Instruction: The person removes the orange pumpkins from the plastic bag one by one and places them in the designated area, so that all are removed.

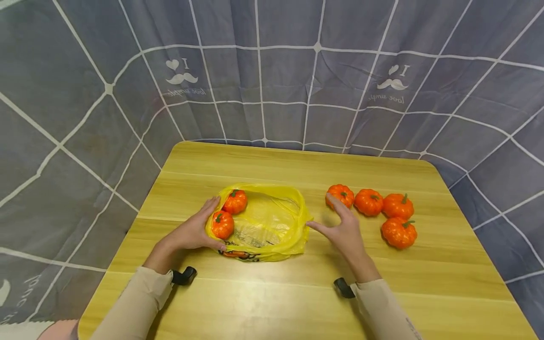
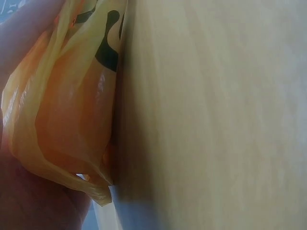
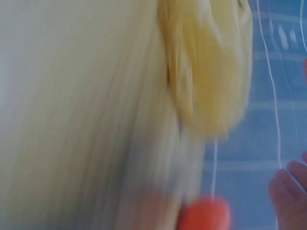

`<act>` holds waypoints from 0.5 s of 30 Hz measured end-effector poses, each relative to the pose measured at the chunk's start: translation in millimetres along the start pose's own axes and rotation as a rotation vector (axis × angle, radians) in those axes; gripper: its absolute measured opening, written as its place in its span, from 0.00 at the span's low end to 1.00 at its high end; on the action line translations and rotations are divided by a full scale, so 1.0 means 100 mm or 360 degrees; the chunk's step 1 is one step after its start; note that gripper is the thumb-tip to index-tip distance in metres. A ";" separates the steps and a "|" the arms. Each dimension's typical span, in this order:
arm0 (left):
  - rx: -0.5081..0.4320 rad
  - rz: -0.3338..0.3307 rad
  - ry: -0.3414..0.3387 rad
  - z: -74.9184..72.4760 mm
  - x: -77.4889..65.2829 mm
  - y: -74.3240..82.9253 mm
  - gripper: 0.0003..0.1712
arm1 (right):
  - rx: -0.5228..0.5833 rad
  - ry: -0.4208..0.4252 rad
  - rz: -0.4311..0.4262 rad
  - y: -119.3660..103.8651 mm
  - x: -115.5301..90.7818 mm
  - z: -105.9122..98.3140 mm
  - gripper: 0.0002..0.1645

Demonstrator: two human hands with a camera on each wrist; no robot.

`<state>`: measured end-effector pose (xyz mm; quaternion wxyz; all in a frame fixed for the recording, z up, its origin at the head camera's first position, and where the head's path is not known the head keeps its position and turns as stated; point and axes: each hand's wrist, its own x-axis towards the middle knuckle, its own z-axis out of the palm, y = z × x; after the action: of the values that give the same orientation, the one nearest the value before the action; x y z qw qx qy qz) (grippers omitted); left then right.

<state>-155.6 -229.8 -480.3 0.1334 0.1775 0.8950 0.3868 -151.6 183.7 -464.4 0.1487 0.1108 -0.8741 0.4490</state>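
On the bench (image 1: 263,302), head view: yellow bag (image 1: 272,253) lay mouth up, two orange pumpkins (image 1: 223,225) in its left end. Left hand (image 1: 195,232) grasped that end, thumb on the front rim, fingers round the far side. Right hand (image 1: 343,232) was released, thumb and fingers spread; thumb tip at the bag's right edge, contact unclear, fingers overlapping the leftmost of four loose pumpkins (image 1: 369,203). Left wrist view: hand cupped round the plastic, orange showing through. Right wrist view: blurred, fingers apart from the bag.
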 end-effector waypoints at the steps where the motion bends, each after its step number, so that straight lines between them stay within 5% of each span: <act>1: -0.0007 -0.0001 0.0001 0.01 0.00 0.00 0.82 | 0.0033 -0.0060 0.0017 -0.04 0.03 0.11 0.57; 8: -0.0016 -0.0003 0.0017 0.05 -0.02 -0.03 0.82 | 0.0113 -0.0437 0.0103 -0.37 0.19 0.77 0.57; 15: 0.0003 0.0056 0.0047 0.04 0.01 -0.05 0.82 | 0.0103 -0.0720 -0.0081 -0.61 0.26 1.28 0.56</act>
<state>-156.3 -229.8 -486.3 0.1131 0.1877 0.8939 0.3910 -176.9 42.9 -480.0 -0.0434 0.2354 -0.8672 0.4366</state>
